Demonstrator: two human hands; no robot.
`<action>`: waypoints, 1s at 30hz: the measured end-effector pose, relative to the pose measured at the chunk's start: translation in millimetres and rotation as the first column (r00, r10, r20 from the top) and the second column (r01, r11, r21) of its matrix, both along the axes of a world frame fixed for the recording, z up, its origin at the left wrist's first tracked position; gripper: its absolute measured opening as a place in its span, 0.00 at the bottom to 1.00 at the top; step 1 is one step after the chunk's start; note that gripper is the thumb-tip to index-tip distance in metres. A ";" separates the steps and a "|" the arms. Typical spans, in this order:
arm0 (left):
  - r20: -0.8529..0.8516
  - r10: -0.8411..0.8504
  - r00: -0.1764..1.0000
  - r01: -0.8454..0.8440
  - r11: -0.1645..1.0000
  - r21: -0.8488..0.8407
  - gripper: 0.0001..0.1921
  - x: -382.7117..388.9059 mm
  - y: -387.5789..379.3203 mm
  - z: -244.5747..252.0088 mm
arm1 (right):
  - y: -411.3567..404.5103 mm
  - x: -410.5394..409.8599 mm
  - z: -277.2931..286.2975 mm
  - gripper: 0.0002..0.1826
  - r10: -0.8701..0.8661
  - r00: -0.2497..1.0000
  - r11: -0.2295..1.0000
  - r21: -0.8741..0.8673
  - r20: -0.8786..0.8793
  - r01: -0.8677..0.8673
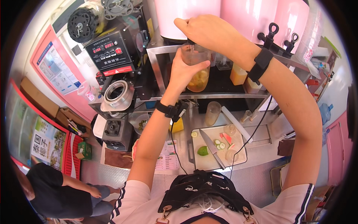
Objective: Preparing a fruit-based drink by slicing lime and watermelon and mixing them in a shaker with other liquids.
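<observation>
My left hand (181, 73) is wrapped around a tall clear cup (200, 79). Pieces of fruit sit in amber liquid in the cup's lower part. The cup stands under the black spout of a pink drink dispenser (179, 16). Above the cup's rim, my right hand (208, 29) is curled at the dispenser's tap, hiding the handle. Below, a white cutting board (202, 162) carries a knife (209, 142), a cut green lime (202, 151), pale green slices (219, 144) and watermelon pieces (227, 138).
A cup sealing machine (109, 53) stands at the left, above a blender base (119, 134). Two more pink dispensers (247, 16) are at the right. An empty clear cup (213, 113) rests behind the board. Dark cables hang from both wrist straps. Another person (58, 193) is at lower left.
</observation>
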State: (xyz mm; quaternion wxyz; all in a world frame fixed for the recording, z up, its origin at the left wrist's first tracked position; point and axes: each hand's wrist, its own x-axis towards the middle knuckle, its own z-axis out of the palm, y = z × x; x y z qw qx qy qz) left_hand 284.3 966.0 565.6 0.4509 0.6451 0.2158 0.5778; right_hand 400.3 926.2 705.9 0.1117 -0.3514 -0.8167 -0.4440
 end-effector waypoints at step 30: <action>0.023 0.001 1.000 -0.002 1.000 0.019 0.39 -2.0 0.1 -6.0 | 0.5 0.1 -0.3 0.11 0.100 0.994 0.995 0.023 -0.051 -0.099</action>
